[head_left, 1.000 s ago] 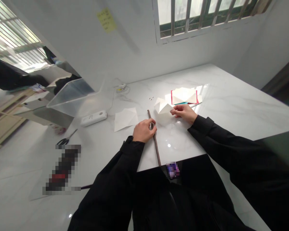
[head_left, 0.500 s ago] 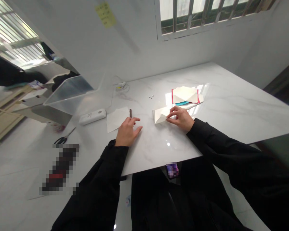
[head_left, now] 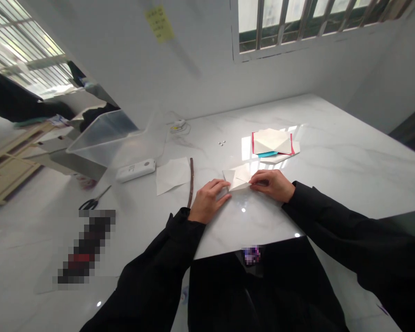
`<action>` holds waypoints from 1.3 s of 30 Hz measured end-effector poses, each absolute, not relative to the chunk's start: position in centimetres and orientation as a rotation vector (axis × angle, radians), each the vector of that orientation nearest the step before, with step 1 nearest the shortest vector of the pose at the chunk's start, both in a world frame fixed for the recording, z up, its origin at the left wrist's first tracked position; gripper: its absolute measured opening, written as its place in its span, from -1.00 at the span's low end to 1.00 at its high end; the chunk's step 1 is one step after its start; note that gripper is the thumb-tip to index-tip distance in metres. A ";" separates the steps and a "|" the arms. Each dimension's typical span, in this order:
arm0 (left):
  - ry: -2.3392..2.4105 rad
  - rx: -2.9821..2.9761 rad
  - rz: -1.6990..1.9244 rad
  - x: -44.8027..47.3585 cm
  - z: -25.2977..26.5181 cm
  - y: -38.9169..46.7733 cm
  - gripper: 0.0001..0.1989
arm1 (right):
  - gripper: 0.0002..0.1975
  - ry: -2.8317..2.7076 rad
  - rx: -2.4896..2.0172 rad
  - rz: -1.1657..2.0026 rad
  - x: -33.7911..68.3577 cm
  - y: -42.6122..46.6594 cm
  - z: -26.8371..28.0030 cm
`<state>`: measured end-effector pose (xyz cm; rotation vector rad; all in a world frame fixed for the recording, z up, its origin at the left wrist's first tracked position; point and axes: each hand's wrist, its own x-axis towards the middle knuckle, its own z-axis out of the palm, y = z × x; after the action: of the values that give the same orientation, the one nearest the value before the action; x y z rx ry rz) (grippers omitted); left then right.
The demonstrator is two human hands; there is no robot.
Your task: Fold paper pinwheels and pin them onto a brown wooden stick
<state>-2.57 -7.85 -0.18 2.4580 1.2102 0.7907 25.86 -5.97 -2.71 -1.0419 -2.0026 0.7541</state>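
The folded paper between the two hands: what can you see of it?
The folded paper is cream-coloured and looks thin, with creases and angular flaps. It seems to lie on the pale, marbled tabletop. The right hand pinches its right corner; the left hand has fingertips at its left edge, apparently touching.

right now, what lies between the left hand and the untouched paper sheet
A brown stick lies between the left hand and the untouched sheet, in the head view.
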 end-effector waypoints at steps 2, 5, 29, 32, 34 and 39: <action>1.223 2.463 0.799 -2.3 -0.3 -7.8 -0.79 | -0.88 -2.025 -1.046 0.742 25.9 -5.9 -2.7; 1.239 2.501 0.800 -2.1 -0.4 -7.7 -0.87 | -0.90 -2.051 -1.042 0.708 25.8 -5.9 -2.7; 1.320 2.271 0.830 -1.8 -0.4 -8.1 -0.90 | -0.81 -2.096 -1.052 0.656 25.7 -6.3 -2.3; 1.306 2.261 0.827 -1.7 -0.3 -8.1 -0.90 | -0.90 -2.088 -1.064 0.664 25.8 -6.3 -2.4; 1.293 2.269 0.828 -1.7 -0.3 -8.1 -0.93 | -0.95 -2.085 -1.069 0.666 25.8 -6.3 -2.3; 1.305 2.267 0.808 -1.7 -0.4 -8.1 -0.96 | -0.95 -2.066 -1.080 0.709 25.8 -6.3 -2.1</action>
<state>-1.70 -8.11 -0.36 2.2674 1.3053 0.8076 25.84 -6.31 -2.14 -1.0802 -2.0665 0.7088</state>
